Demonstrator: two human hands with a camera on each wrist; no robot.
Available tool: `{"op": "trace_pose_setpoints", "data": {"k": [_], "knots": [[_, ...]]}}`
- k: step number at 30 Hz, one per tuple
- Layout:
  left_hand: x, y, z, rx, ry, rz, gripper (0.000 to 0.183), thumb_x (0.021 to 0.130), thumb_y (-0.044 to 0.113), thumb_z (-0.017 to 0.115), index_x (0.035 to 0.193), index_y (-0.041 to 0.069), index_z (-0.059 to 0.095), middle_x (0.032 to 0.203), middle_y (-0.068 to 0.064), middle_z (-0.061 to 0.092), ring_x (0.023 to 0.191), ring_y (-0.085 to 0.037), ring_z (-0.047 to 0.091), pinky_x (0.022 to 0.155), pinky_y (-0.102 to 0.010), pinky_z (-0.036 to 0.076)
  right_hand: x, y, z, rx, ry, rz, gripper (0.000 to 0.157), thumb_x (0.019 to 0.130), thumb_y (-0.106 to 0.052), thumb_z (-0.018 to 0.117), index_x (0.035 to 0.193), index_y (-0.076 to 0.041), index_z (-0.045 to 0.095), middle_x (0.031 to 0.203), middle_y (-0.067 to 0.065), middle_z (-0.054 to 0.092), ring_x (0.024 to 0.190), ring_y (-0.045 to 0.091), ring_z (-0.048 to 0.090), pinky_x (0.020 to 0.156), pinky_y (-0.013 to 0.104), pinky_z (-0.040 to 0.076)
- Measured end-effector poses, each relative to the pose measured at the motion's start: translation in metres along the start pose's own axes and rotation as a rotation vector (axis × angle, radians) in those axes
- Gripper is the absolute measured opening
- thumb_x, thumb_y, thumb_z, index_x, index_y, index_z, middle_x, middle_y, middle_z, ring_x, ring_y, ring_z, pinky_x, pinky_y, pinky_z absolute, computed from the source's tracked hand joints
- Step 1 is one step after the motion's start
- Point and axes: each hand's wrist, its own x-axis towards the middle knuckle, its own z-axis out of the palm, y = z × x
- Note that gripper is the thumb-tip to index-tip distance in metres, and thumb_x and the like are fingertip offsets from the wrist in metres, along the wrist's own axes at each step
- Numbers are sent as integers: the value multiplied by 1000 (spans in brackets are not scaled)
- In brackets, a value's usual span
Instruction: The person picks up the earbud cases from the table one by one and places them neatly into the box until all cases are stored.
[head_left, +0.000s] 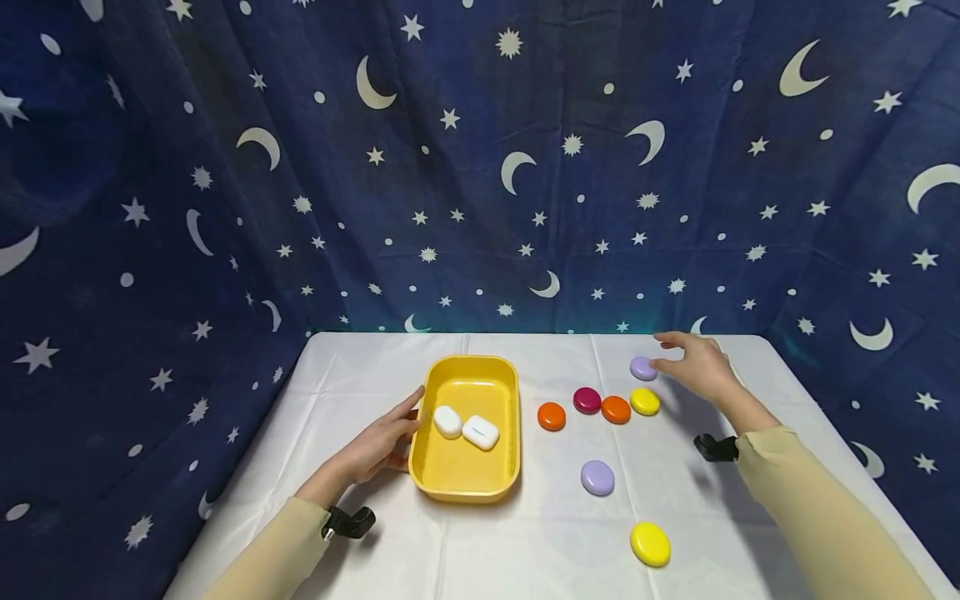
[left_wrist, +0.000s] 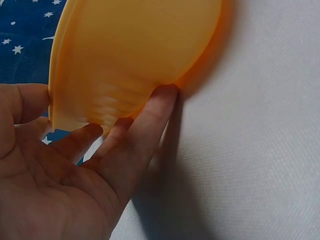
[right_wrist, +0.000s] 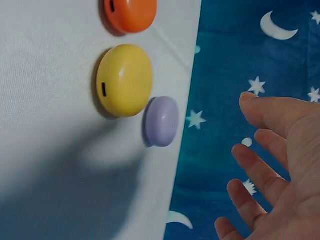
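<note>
In the head view, a yellow tray (head_left: 465,492) stands on the white table, holding two white earbud cases (head_left: 481,432). My left hand (head_left: 378,442) rests against the tray's left side. The left wrist view shows its fingertips (left_wrist: 162,97) touching the outer wall, fingers spread. At the far right of the table, my right hand (head_left: 697,367) is over a lilac earbud case (head_left: 642,368), thumb and fingers apart. From the right wrist, that lilac case (right_wrist: 162,121) lies on the cloth, with a gap between it and the fingers.
Near the lilac case lie a yellow case (head_left: 645,402), two orange cases (head_left: 551,416) and a dark red one (head_left: 587,400). Closer to me are another lilac case (head_left: 597,477) and another yellow case (head_left: 650,544). A blue star-patterned curtain (head_left: 465,192) hangs behind the table.
</note>
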Motion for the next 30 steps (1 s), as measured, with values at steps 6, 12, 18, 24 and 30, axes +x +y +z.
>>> {"op": "trace_pose_setpoints", "data": {"k": [6,12,18,24,30], "knots": [[0,1,1,-2,-2,2,65,107,21,46,165,36,20,165,-21,26,115,-33,61,72,-44,61,7,10,9,-9,11,15,60,96,-27,68,145,3,51,138,30,56,130,55,35,101,68,30],[-1,3,1,-8,1,-8,64,107,21,46,164,37,21,165,-19,27,115,-32,61,72,-44,61,11,17,15,-27,16,33,61,95,-29,70,144,3,53,136,30,57,125,54,37,96,67,31],[-2,4,1,3,-7,-10,64,108,22,46,164,37,21,165,-19,28,115,-31,61,72,-43,61,12,21,19,-21,1,61,60,96,-30,69,144,3,53,136,30,57,125,53,36,94,66,30],[-1,2,0,-8,-20,1,64,108,22,45,165,37,19,164,-20,28,114,-32,61,72,-43,61,14,26,22,-5,-27,76,62,96,-30,69,145,3,51,137,30,55,122,52,37,91,64,32],[0,-1,-2,-9,-34,17,65,108,22,46,165,35,18,164,-21,28,114,-32,61,71,-43,61,17,32,28,15,-61,94,65,95,-32,70,146,3,50,138,31,54,121,53,37,92,68,30]]}}
